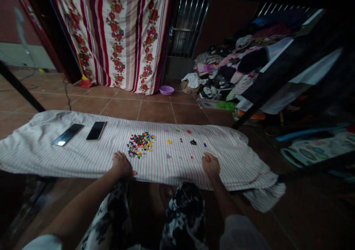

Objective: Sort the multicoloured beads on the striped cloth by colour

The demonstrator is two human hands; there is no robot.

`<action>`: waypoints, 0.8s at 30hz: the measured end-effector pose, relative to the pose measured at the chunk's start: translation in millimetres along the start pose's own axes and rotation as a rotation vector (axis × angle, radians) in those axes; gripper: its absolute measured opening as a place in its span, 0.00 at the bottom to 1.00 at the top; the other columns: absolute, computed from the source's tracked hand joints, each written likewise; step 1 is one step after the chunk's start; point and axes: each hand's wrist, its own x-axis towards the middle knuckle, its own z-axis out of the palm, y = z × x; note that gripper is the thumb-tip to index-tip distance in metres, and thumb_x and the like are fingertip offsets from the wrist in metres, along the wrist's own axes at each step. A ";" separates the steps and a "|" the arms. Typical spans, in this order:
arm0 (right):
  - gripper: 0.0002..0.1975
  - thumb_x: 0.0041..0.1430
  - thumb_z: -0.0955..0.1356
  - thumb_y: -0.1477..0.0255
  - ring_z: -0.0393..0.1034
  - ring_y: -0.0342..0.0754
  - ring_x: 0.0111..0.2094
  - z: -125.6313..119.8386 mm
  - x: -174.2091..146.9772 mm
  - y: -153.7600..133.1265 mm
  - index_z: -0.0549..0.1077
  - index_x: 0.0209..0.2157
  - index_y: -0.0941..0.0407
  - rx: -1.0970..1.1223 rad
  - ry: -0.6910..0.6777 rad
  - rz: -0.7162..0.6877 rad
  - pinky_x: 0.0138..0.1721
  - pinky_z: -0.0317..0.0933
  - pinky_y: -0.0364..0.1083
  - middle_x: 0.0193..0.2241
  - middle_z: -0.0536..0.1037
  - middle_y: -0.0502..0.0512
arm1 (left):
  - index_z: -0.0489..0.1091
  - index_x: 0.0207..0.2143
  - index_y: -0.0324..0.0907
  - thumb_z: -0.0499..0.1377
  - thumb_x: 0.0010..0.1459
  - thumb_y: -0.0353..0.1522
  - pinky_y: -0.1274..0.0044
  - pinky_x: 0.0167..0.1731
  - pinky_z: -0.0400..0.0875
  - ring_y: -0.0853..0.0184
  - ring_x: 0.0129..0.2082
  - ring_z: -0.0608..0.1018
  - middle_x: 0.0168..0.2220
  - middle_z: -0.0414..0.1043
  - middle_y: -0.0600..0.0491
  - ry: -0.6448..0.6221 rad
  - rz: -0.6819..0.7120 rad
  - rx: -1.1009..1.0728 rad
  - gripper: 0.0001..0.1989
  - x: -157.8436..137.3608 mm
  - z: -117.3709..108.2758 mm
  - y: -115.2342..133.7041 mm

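A striped white cloth lies spread on the tiled floor in front of me. A heap of small coloured beads sits at its middle, with a few loose beads scattered to the right. My left hand rests on the cloth's near edge, just left of and below the heap, fingers curled down. My right hand rests on the cloth to the right, fingertips pinched near a small loose piece; whether it holds one is too small to tell. My knees in patterned fabric show below.
Two dark phones lie on the cloth's left part. A floral curtain hangs behind, a purple bowl stands on the floor by it, and a pile of clothes fills the right. A dark bar crosses at left.
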 end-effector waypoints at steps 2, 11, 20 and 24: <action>0.20 0.49 0.60 0.65 0.69 0.55 0.35 2.2 -3.6 -11.1 0.78 0.36 0.60 0.009 0.034 -0.016 0.45 0.65 0.55 0.32 0.77 0.63 | 0.57 0.63 0.17 0.57 0.48 0.61 0.49 0.61 0.52 0.27 0.66 0.55 0.64 0.52 0.14 -0.073 -0.031 0.058 0.59 -0.4 -1.9 1.5; 0.18 0.59 0.61 0.64 0.72 0.50 0.36 43.8 -49.3 -112.3 0.79 0.39 0.55 0.222 -0.318 -0.305 0.42 0.68 0.48 0.36 0.78 0.59 | 0.53 0.64 0.16 0.52 0.52 0.62 0.49 0.61 0.51 0.28 0.66 0.55 0.64 0.49 0.14 -0.048 -0.036 0.055 0.59 -9.4 -7.6 2.7; 0.18 0.67 0.61 0.77 0.65 0.51 0.50 95.4 -117.8 -233.5 0.78 0.50 0.50 0.011 -0.794 -0.779 0.53 0.61 0.49 0.47 0.77 0.56 | 0.44 0.67 0.17 0.52 0.50 0.62 0.52 0.65 0.47 0.33 0.70 0.46 0.68 0.40 0.18 -0.065 -0.108 -0.096 0.62 -15.0 -4.7 2.0; 0.22 0.67 0.61 0.79 0.60 0.51 0.55 112.7 -137.1 -265.0 0.76 0.54 0.46 -0.093 -0.867 -0.861 0.54 0.58 0.50 0.54 0.74 0.53 | 0.41 0.68 0.18 0.49 0.51 0.62 0.53 0.66 0.46 0.35 0.71 0.43 0.69 0.35 0.20 -0.075 -0.110 -0.156 0.62 -16.4 -3.7 -0.6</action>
